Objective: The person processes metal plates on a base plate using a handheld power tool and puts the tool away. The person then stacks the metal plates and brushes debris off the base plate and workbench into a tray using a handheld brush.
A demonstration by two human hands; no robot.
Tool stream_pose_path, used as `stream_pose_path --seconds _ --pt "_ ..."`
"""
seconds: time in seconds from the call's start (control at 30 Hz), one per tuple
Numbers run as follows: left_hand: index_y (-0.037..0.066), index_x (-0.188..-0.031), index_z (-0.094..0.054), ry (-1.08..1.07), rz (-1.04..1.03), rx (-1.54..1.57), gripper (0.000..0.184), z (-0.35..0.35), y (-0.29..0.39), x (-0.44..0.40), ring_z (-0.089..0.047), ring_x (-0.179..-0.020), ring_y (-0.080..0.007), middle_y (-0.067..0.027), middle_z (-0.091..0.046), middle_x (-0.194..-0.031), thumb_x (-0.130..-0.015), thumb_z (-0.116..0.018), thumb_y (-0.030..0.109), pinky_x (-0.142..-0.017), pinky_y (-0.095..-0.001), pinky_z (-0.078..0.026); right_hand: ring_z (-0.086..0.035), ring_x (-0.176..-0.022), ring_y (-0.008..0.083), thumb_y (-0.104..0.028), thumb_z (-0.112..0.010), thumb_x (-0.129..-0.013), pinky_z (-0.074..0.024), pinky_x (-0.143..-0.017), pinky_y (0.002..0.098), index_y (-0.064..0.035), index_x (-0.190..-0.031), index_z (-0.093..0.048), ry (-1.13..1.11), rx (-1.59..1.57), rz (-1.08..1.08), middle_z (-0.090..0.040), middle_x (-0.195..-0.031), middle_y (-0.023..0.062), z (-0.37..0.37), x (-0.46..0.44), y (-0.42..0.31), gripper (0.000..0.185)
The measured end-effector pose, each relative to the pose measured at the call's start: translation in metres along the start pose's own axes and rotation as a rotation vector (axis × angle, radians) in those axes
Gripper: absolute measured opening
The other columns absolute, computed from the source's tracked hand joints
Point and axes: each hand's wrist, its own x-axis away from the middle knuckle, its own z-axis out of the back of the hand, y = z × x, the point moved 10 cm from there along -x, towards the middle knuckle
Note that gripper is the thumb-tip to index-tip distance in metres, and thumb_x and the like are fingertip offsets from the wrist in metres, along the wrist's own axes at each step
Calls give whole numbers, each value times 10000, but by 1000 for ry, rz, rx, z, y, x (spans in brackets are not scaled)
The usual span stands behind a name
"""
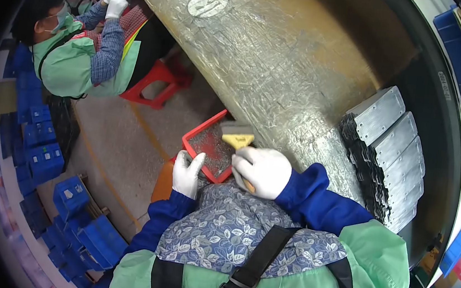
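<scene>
My left hand (186, 175), in a white glove, grips the near left edge of a shallow red tray (204, 125). The tray sits tilted at the table edge in front of my lap, and small grey bits that look like metal shavings are scattered over its bottom. My gloved right hand (265, 172) is closed around the handle of a paintbrush (237, 140) with a yellow body. Its pale bristles lie over the tray's right side, by the table edge. The end of the handle pokes out below my fingers.
A scuffed, foil-like covered table (283, 65) spans the front, with stacked grey metal plates (389, 155) on its right. At left, a co-worker (83, 50) in a green vest sits near a red stool (155, 82). Blue bins (70, 197) line the floor.
</scene>
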Motion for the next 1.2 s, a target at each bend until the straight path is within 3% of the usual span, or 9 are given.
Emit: stream_pose_path --seconds 0.2,0.3,0.37,0.47,0.7,0.77,0.97,1.1,1.2 --pt "9 -969 -501 15 -12 29 158 7 4 0 -555 -797 -116 -66 -589 -911 -850 -591 60 -722 -253 -466 -580 -668 248 -169 -592 -719 -472 -600 367 -67 -832 -551 -122 -2 13 -543 -818 98 -24 0 -1 157" --pt "5 -979 -502 16 -23 37 166 7 5 0 -558 -803 -121 -71 -590 -916 -850 -590 60 -729 -257 -468 -596 -644 267 -130 -643 -735 -497 -571 344 -60 -880 -561 27 -67 54 -573 -821 97 -4 -22 1 181" --pt "2 -983 -502 13 -24 36 171 7 4 0 -560 -801 -124 -75 -589 -917 -850 -590 61 -731 -259 -470 -588 -692 267 -139 -608 -748 -487 -593 368 -72 -850 -549 88 -69 15 -552 -832 87 -2 -37 20 135" --pt "4 -963 -504 4 5 86 166 3 8 2 -560 -783 -120 -74 -593 -901 -846 -598 74 -705 -257 -471 -600 -699 262 -140 -618 -742 -495 -595 361 -73 -887 -561 102 -43 69 -573 -857 87 -2 -31 26 169" --pt "15 -906 -500 -7 -12 62 170 0 3 2 -535 -696 -89 -47 -578 -809 -842 -619 118 -602 -230 -442 -622 -743 259 -111 -650 -721 -515 -635 321 -95 -909 -585 69 -132 -41 -597 -910 92 21 -32 27 199" --pt "18 -903 -500 -5 -7 35 171 0 6 2 -527 -660 -82 -45 -577 -794 -842 -623 120 -570 -220 -429 -593 -673 277 -144 -631 -729 -496 -590 345 -100 -872 -561 181 -56 -45 -564 -807 88 23 -37 38 165" --pt "17 -906 -503 19 -108 -44 164 8 7 -3 -522 -663 -81 -45 -579 -812 -847 -615 120 -582 -222 -434 -586 -602 250 -137 -652 -688 -492 -525 347 -90 -809 -559 -21 -41 1 -525 -680 84 7 -15 4 160" --pt "16 -914 -499 -15 -47 19 164 0 6 4 -524 -669 -83 -49 -581 -821 -849 -611 117 -587 -223 -436 -599 -635 254 -94 -640 -702 -490 -527 345 -89 -839 -562 260 -17 -43 -565 -800 82 52 -13 21 158" --pt "13 -923 -499 -19 -41 10 167 0 3 7 -536 -696 -91 -57 -583 -825 -851 -608 116 -608 -231 -442 -606 -625 255 -58 -667 -673 -504 -535 327 -70 -831 -584 144 81 -127 -574 -794 89 37 4 30 179"
